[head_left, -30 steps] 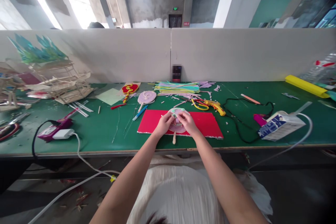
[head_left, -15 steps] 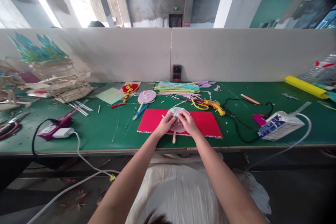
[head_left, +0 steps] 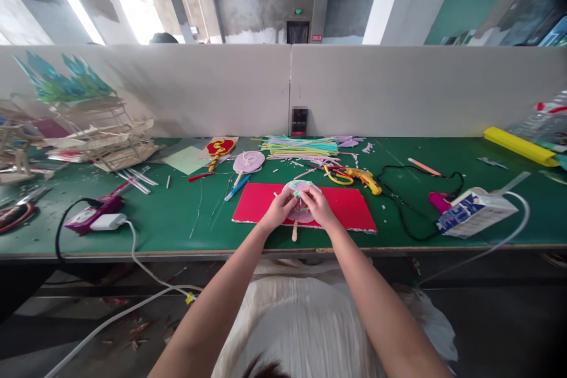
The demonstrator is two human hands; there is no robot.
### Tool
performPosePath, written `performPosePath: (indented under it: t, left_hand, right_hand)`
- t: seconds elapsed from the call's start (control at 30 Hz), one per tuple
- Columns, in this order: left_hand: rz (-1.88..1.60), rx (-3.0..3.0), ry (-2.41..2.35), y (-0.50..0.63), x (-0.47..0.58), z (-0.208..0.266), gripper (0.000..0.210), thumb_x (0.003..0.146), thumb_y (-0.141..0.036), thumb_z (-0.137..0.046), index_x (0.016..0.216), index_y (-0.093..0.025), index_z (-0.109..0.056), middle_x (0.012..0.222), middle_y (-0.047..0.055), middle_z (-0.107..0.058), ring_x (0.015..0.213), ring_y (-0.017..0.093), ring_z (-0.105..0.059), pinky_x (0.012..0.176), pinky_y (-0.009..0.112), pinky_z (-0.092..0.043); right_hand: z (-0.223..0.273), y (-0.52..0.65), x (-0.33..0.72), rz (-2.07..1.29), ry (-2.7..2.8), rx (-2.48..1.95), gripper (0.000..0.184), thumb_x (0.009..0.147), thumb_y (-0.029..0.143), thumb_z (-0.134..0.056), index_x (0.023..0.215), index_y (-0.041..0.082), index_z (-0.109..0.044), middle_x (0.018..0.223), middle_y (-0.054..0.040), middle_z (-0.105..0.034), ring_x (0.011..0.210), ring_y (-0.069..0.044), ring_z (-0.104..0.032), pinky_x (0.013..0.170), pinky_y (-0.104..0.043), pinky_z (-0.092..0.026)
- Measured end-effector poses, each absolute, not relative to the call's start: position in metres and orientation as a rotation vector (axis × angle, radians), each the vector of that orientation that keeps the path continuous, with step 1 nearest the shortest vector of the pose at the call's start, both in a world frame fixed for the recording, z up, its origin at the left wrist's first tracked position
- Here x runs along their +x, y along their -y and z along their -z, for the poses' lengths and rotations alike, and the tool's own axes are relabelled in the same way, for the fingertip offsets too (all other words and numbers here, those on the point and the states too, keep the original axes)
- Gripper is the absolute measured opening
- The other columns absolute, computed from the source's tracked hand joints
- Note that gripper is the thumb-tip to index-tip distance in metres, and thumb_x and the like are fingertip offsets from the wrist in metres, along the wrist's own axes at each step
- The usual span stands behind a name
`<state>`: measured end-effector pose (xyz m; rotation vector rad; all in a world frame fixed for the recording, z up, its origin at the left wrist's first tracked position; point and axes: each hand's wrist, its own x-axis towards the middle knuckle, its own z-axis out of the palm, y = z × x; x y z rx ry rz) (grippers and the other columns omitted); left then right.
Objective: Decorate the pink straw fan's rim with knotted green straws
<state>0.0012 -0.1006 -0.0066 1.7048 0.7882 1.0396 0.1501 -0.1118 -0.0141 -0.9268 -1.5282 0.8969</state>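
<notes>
On a red board (head_left: pixel 348 208) lies a round pale purple disc (head_left: pixel 300 185) with a short wooden stick (head_left: pixel 295 231) pointing towards me. Small mint-green pieces sit on the disc near its upper part. My left hand (head_left: pixel 280 209) and my right hand (head_left: pixel 317 205) meet over its middle, fingertips pinched together and nearly touching. Whatever lies between the fingers is too small to make out. Behind to the left is a similar purple disc on a stick (head_left: pixel 248 160), with a blue pen (head_left: pixel 237 187) beside it.
Pastel strips (head_left: pixel 301 146) are heaped at the back. A yellow glue gun (head_left: pixel 365 179) and yellow-handled scissors (head_left: pixel 339 177) lie right of centre. A white carton (head_left: pixel 481 211) stands at right, a purple power strip (head_left: pixel 95 215) at left. Wooden models (head_left: pixel 106 142) occupy the far left, before a grey partition (head_left: pixel 199 91).
The view has shifted very slightly. Both hands stay pinched over the disc, with hardly any visible movement.
</notes>
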Motion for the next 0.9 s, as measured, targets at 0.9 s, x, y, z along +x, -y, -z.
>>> performPosePath:
  t: [0.9]
  left_hand:
    - [-1.116, 1.612, -0.852, 0.0996, -0.0018, 0.0077, 0.03, 0.08, -0.045, -0.053, 0.07, -0.016, -0.053, 0.06, -0.001, -0.055, 0.058, 0.013, -0.051, 0.057, 0.024, -0.041]
  right_hand:
    - [0.0153, 0.1104, 0.1496, -1.048, 1.429, -0.993, 0.032, 0.08, 0.054, -0.052, 0.069, 0.024, -0.055, 0.061, 0.0002, -0.055, 0.05, -0.014, -0.049, 0.046, -0.028, -0.04]
